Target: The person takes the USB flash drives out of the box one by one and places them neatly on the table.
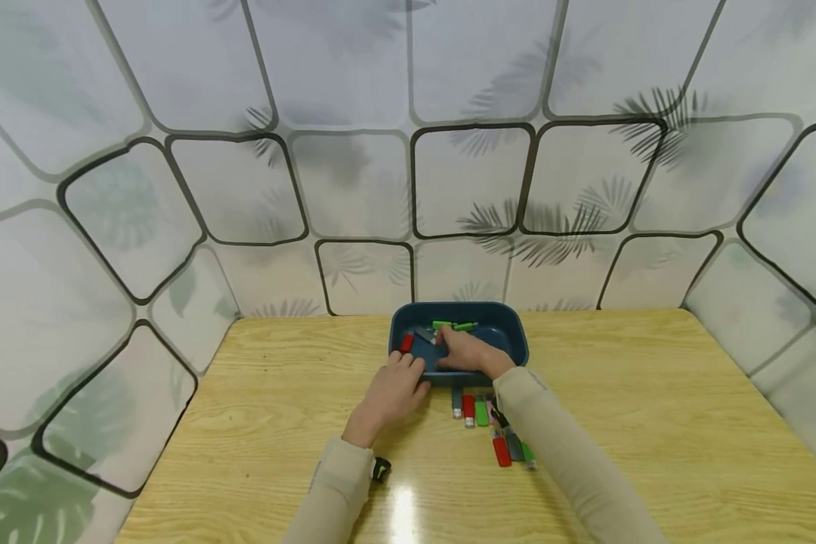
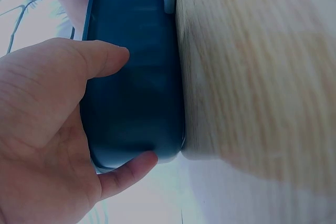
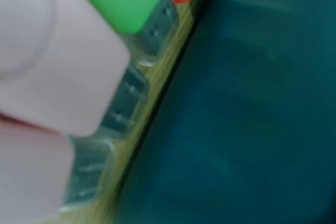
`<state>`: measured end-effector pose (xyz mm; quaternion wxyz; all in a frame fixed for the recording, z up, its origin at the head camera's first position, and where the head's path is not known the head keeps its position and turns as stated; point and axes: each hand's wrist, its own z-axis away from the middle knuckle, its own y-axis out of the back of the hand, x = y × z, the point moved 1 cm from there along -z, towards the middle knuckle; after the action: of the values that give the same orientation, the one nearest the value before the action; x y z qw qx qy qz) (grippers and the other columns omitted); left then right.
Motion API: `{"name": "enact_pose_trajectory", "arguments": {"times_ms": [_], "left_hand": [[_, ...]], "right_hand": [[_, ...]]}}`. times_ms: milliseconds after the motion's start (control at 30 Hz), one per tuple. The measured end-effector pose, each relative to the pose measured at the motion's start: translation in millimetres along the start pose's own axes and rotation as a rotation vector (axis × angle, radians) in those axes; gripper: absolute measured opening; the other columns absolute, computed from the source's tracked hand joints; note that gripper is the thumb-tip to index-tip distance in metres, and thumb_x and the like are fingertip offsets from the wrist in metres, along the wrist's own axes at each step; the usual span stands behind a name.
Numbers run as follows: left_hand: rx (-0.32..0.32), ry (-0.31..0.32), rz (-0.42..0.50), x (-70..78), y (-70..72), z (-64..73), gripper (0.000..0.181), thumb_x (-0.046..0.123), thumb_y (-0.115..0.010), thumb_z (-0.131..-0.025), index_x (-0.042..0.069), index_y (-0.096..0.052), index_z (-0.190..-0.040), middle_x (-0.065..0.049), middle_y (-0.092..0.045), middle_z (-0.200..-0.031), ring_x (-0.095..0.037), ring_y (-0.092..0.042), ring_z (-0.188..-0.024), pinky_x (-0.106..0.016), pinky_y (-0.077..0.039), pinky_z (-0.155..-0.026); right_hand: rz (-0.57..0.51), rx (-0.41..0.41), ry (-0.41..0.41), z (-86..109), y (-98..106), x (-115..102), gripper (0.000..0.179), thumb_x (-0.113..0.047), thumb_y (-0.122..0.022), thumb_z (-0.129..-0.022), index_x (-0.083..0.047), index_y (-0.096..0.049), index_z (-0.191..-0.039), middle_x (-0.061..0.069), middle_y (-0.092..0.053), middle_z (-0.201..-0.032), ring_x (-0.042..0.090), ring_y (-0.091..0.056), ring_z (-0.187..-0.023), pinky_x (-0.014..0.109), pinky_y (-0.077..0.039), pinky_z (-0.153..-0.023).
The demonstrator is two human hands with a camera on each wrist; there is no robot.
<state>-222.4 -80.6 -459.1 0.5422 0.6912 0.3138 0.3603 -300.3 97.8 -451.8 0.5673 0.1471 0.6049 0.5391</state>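
A dark blue plastic tray (image 1: 517,340) stands at the back of the table. My left hand (image 1: 396,389) holds its front left corner; in the left wrist view the thumb (image 2: 107,59) lies along the front wall and a finger reaches round the end. Inside the tray, my right hand (image 1: 471,352) has thumb and forefinger apart, with the fingertips right at a grey USB flash drive (image 1: 425,335). A red flash drive (image 1: 406,343) lies at the tray's left, and green flash drives (image 1: 465,326) lie along the back. The right wrist view does not show the right hand.
In front of the tray lie several flash drives, among them a red one (image 1: 469,412), a green one (image 1: 482,412) and a pink one (image 3: 63,51) with a clear cap. Another red drive (image 1: 501,449) lies nearer, beside the right sleeve. A patterned cloth (image 1: 353,189) hangs behind the wooden table (image 1: 299,378).
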Motion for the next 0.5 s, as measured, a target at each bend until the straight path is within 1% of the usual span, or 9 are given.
{"name": "enact_pose_trajectory", "arguments": {"times_ms": [100, 167, 267, 333, 433, 500], "left_hand": [[0.001, -0.002, -0.006, -0.4, -0.4, 0.3, 0.019, 0.031, -0.058, -0.1, 0.012, -0.058, -0.099, -0.005, -0.056, -0.094, -0.021, -0.043, -0.086, -0.034, -0.046, -0.066], [0.001, -0.003, -0.012, -0.7, -0.5, 0.5, 0.019, 0.031, -0.058, -0.101, 0.012, -0.058, -0.1, -0.005, -0.056, -0.094, -0.021, -0.044, -0.086, -0.035, -0.046, -0.067], [0.003, -0.006, -0.01, -0.7, -0.1, 1.0, 0.019, 0.03, -0.057, -0.101, 0.012, -0.058, -0.102, -0.005, -0.056, -0.095, -0.022, -0.044, -0.087, -0.036, -0.047, -0.068], [0.003, -0.009, -0.004, -0.8, 0.1, 1.2, 0.018, 0.03, -0.058, -0.101, 0.011, -0.058, -0.102, -0.006, -0.056, -0.095, -0.022, -0.044, -0.087, -0.036, -0.047, -0.067], [0.0, -0.01, 0.0, 0.1, 1.3, 1.4, 0.018, 0.029, -0.058, -0.101, 0.011, -0.058, -0.101, -0.006, -0.056, -0.094, -0.022, -0.044, -0.086, -0.036, -0.047, -0.067], [0.0, -0.012, 0.0, 0.7, 2.2, 1.3, 0.018, 0.029, -0.058, -0.101, 0.011, -0.058, -0.101, -0.007, -0.056, -0.094, -0.023, -0.044, -0.086, -0.036, -0.046, -0.066]], "right_hand": [[-0.002, 0.03, -0.002, -2.2, -1, -1, 0.039, -0.02, -0.063, -0.097, -0.002, -0.044, -0.127, 0.018, -0.061, -0.123, 0.028, -0.063, -0.104, 0.043, -0.049, -0.091], [0.011, 0.04, -0.008, -4.4, -2, -2, 0.04, -0.021, -0.059, -0.1, -0.003, -0.042, -0.131, 0.02, -0.059, -0.127, 0.031, -0.063, -0.108, 0.046, -0.049, -0.093], [0.069, 0.047, -0.014, -9.6, -3, -4, 0.039, -0.022, -0.056, -0.102, -0.005, -0.043, -0.135, 0.019, -0.06, -0.13, 0.03, -0.064, -0.108, 0.046, -0.049, -0.094], [0.105, 0.046, -0.015, -13.0, -5, -5, 0.037, -0.022, -0.055, -0.102, -0.007, -0.046, -0.135, 0.017, -0.061, -0.13, 0.029, -0.064, -0.109, 0.045, -0.049, -0.094], [0.149, 0.054, -0.002, -17.1, -6, -8, 0.032, -0.02, -0.055, -0.102, -0.006, -0.05, -0.13, 0.017, -0.063, -0.125, 0.029, -0.065, -0.107, 0.045, -0.05, -0.093], [0.173, 0.064, 0.011, -18.8, -6, -10, 0.026, -0.019, -0.056, -0.101, -0.006, -0.052, -0.123, 0.017, -0.066, -0.116, 0.029, -0.066, -0.1, 0.044, -0.051, -0.089]]}}
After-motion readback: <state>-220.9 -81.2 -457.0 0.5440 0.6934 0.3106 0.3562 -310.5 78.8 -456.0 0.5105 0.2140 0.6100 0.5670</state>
